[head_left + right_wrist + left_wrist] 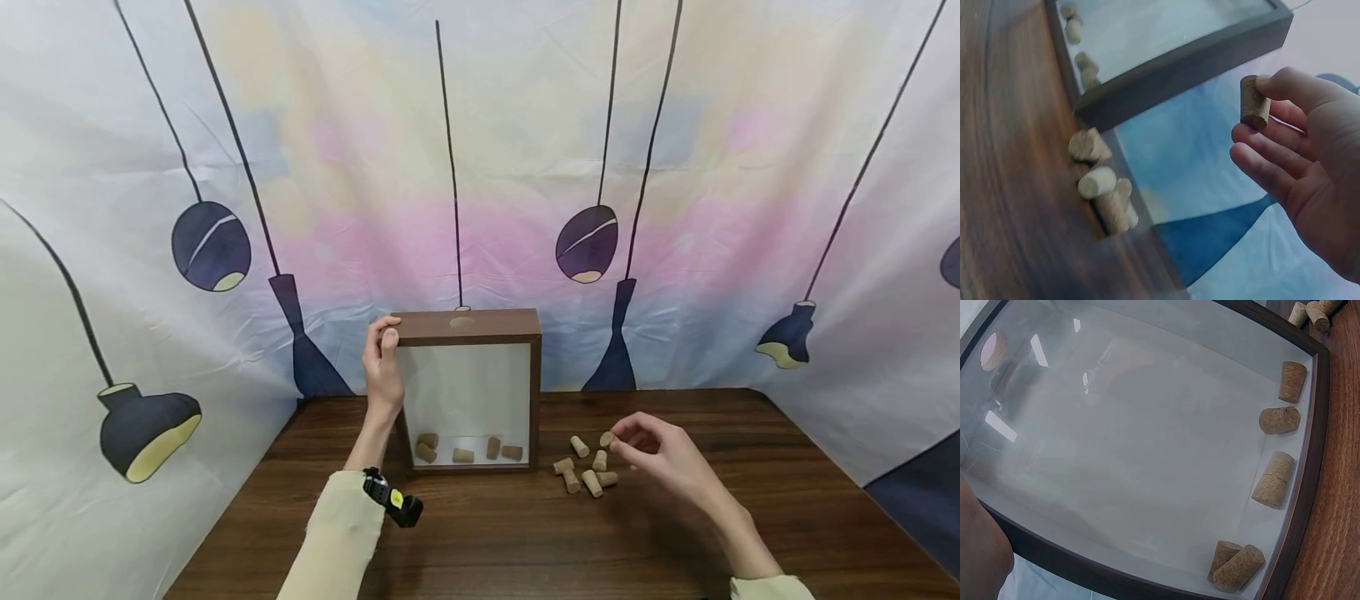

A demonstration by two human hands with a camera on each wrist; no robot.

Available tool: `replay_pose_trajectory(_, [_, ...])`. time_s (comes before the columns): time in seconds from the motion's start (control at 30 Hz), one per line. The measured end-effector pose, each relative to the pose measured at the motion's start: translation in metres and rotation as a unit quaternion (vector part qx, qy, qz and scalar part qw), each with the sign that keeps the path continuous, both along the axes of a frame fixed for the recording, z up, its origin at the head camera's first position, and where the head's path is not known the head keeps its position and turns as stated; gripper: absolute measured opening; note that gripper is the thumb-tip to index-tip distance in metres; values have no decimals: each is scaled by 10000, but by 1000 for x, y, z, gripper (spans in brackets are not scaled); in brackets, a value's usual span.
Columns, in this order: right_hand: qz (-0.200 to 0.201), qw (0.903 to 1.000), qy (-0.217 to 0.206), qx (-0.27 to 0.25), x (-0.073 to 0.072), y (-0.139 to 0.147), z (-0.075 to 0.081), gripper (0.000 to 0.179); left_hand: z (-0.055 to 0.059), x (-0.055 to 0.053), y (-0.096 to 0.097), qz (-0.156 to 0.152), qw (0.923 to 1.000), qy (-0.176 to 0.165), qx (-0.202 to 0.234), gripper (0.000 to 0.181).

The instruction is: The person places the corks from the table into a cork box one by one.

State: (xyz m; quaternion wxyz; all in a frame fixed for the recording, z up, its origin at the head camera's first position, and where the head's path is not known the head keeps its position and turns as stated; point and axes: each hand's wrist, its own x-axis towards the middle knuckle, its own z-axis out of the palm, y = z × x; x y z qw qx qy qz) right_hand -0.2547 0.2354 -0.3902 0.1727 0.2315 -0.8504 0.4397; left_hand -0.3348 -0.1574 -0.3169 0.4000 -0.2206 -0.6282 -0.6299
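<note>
A brown wooden shadow box [467,327] with a clear front stands upright on the table. Several corks [462,456] lie along its bottom inside. Its top has a round hole [994,351]. My left hand [384,367] grips the box's upper left corner, thumb on the front; only part of this hand shows in the left wrist view. Between thumb and fingers, my right hand [667,454] pinches a single cork [1254,103], held above the table to the right of the box. Below and left of that hand lies a loose group of corks [592,483].
The dark wooden table [480,542] carries everything. Behind it hangs a pale cloth [495,167] printed with lamps, close to the back of the box. A black strapped device [393,498] sits on the left wrist.
</note>
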Motion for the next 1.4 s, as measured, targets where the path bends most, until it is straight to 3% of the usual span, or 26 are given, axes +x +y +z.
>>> replay_pose_trajectory(0.1, [111,9997,-126,-160,7,-2,10,13,-1,-1,2,3,10000,-77,-3,34])
replay_pose_trajectory(0.3, [96,9997,158,-157,11,-7,34,16,-1,-3,4,-55,10000,-51,16,35])
replay_pose_trajectory(0.6, [37,9924,1119,517,-1,-28,76,17,0,-1,1,-72,9999,38,59,35])
replay_pose_trajectory(0.83, [94,9829,1592,925,-9,-51,112,11,0,1,-1,-40,9999,-58,94,34])
replay_pose_trajectory(1.13, [257,9771,1700,1251,-23,-82,151,9,1,0,-1,-26,10000,-29,20,35])
replay_pose_trajectory(1.4, [430,9736,1778,1362,-42,-111,172,11,0,-1,-1,-33,9999,-127,26,34])
